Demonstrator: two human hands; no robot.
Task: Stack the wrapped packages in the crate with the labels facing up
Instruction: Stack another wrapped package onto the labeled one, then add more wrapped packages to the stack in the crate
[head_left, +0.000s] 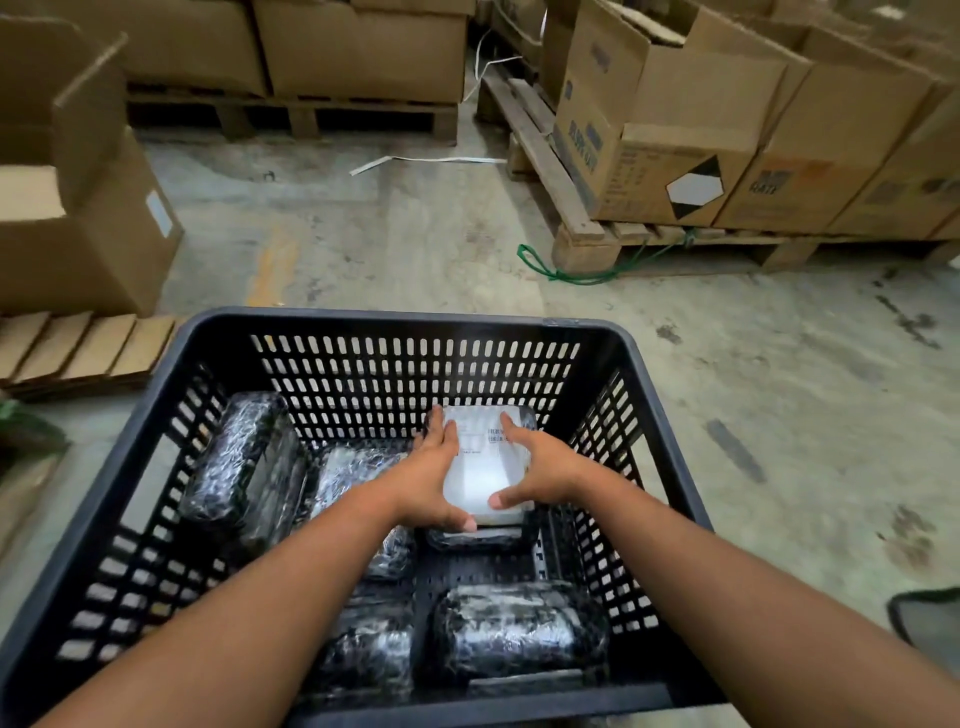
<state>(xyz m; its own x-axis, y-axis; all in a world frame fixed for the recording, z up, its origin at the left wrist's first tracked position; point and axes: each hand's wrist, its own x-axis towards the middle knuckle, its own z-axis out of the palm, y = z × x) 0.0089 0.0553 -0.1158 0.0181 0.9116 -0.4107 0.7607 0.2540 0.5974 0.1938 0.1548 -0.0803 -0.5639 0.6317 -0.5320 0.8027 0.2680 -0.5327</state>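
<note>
We reach both arms down into a black slotted crate (130, 431) that sits on a concrete floor (779, 364). Our left hand (434, 475) and right hand (540, 470) clasp a labelled package (485, 470) between them, fingers spread along its two long sides and thumbs hooked over its near edge, so both hands are grasping it. The package lies flat with its white label turned up, toward the far right part of the crate, close to the far wall. It rests on top of another wrapped package (475, 538), whose dark, shiny edge shows just below our thumbs. More wrapped packages lie around it: a tall package (244, 467) stands against the left wall, a middle package (353, 473) is partly hidden under our left forearm, a near right package (519, 631) lies close to the near wall, and a near middle package (369, 654) lies just beside it. These four show only dark glossy wrap, and we cannot tell where their labels face. Beyond the crate, cardboard boxes (665, 119) stand on wooden pallets (576, 228), and a green cord (566, 273) trails on the floor beside one pallet.
</note>
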